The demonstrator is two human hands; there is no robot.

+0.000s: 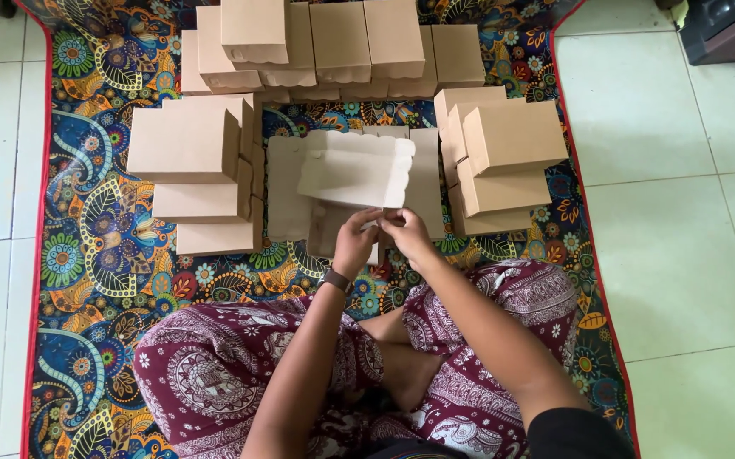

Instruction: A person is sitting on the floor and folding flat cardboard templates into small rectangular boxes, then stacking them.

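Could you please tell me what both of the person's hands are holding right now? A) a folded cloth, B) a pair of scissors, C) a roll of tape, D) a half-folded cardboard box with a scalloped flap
D: the left hand and right hand grip the near edge of the half-folded cardboard box, its scalloped flap raised.

far box stack (299, 42) cut off by top edge; fingertips hidden behind flap.

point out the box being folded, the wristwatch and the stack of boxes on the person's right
box being folded (359, 170), head view, on its scalloped lid panel
wristwatch (335, 280), head view, on the band around the left wrist
stack of boxes (512, 136), head view, on the top box's upper face
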